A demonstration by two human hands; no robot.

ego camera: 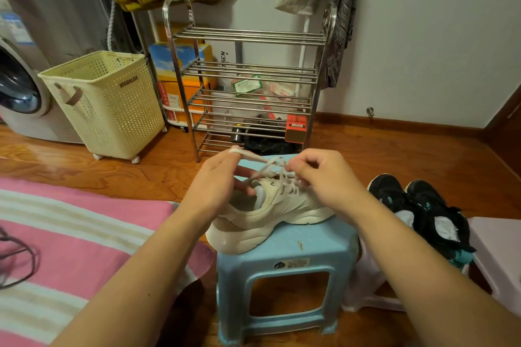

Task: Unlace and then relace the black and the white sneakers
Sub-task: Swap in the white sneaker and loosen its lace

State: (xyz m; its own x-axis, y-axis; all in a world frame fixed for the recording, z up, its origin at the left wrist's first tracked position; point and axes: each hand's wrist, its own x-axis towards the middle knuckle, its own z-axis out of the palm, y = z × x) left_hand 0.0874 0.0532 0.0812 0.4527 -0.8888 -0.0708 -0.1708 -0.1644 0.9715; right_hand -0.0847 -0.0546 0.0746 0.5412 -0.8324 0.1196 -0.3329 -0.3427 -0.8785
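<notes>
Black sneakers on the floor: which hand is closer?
Right. The right hand pinches lace over the white sneaker, on the side facing the black sneakers. The left hand is at the sneaker's far side.

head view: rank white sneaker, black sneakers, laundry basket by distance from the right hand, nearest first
From the right hand:
1. White sneaker: directly under it on the blue stool, fingers pinching its lace.
2. Black sneakers: on the floor, to its right.
3. Laundry basket: far left, beside the washing machine.
</notes>
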